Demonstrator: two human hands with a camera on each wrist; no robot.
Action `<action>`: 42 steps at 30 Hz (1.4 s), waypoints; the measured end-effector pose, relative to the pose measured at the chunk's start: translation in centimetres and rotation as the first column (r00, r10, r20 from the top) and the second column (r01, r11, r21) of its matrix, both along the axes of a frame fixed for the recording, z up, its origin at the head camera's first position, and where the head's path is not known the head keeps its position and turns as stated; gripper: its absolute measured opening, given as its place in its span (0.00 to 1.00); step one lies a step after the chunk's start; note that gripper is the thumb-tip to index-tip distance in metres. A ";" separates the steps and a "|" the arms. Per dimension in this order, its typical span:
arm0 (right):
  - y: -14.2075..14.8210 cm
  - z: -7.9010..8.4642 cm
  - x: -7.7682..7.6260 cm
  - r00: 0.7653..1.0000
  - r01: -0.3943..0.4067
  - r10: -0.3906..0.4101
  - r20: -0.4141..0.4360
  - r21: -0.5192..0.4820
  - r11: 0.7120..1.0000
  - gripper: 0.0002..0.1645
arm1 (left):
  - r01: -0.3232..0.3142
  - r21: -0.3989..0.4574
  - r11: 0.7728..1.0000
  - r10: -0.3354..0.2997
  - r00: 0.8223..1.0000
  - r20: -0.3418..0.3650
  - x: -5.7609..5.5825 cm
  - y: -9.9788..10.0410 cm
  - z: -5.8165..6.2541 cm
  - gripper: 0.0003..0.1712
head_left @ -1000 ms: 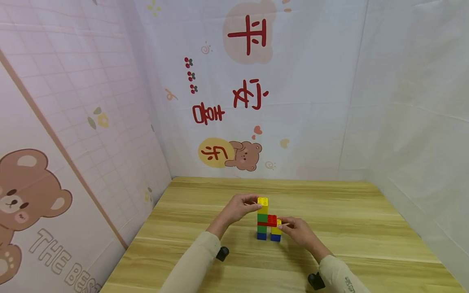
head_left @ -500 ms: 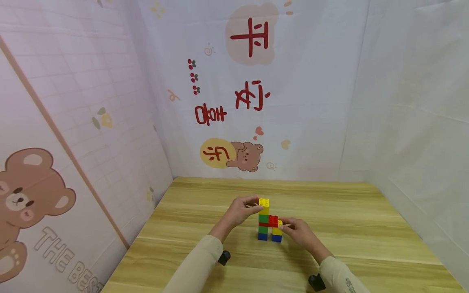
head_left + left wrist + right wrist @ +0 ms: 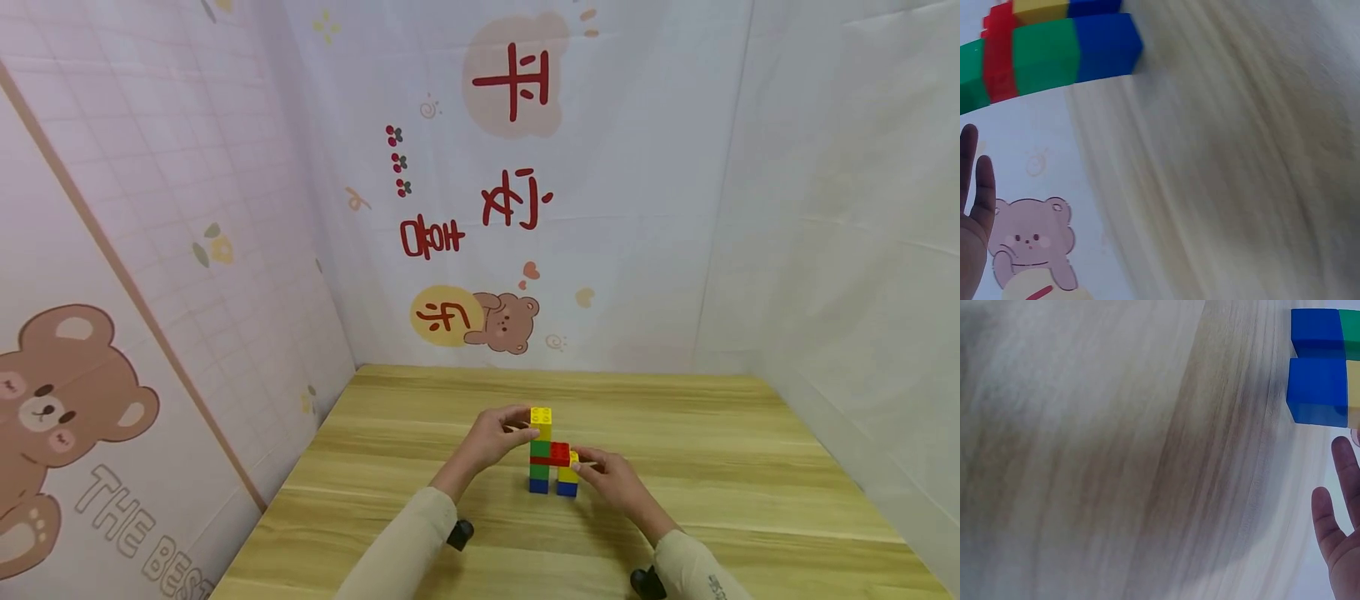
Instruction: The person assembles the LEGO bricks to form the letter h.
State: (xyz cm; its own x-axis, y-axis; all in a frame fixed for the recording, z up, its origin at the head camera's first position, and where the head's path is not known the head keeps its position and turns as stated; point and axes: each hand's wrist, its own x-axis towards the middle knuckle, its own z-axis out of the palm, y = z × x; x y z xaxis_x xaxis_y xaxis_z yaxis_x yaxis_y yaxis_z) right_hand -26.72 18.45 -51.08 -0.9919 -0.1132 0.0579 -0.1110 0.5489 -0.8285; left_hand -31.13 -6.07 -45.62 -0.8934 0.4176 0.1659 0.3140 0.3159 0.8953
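A toy-brick structure stands on the table in the head view. Its tall column runs from a blue brick (image 3: 538,486) through a lower green brick (image 3: 539,472), a flat red brick (image 3: 559,452) and an upper green brick (image 3: 540,450) to a yellow brick (image 3: 542,421) on top. My left hand (image 3: 487,438) pinches that top yellow brick, thumb in front. Under the red brick's right end is a short column of a second yellow brick (image 3: 567,475) over a blue brick (image 3: 1318,392). My right hand (image 3: 617,482) pinches this lower yellow brick from the right.
The wood-grain table (image 3: 712,450) extends around the structure. A white printed cloth (image 3: 637,250) hangs behind it, with more cloth at both sides. Black wrist devices, one at the left cuff (image 3: 461,534) and one at the right cuff (image 3: 648,582), sit low over the table.
The head view has shifted slightly. My left thumb sits a little lower on the top yellow brick; the right hand keeps its place and the structure stands as before.
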 end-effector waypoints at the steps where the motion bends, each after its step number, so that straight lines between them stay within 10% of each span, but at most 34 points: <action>1: 0.0 0.0 0.0 1.000 0.002 -0.002 0.006 -0.006 1.000 0.22 | 0.005 -0.008 1.000 -0.005 1.000 0.005 0.1 0.0 -0.3 0.21; 24: 0.3 -1.2 0.0 1.000 0.019 -0.018 0.015 -0.090 0.996 0.30 | -0.021 -0.024 0.999 0.021 1.000 0.012 1.3 -0.2 -5.0 0.27; 42: 0.4 -1.8 0.0 1.000 -0.010 0.008 -0.018 -0.100 0.995 0.33 | -0.058 0.015 0.998 0.058 0.998 0.032 1.2 0.6 -5.0 0.38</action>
State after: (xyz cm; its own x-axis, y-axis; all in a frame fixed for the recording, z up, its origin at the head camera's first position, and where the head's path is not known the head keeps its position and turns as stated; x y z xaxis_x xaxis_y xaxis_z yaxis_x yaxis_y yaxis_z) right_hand -26.75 18.85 -52.91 -0.9896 -0.1146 0.0873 -0.1308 0.4622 -0.8771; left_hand -29.96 -5.50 -50.65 -0.9209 0.3626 0.1431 0.2668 0.3187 0.9095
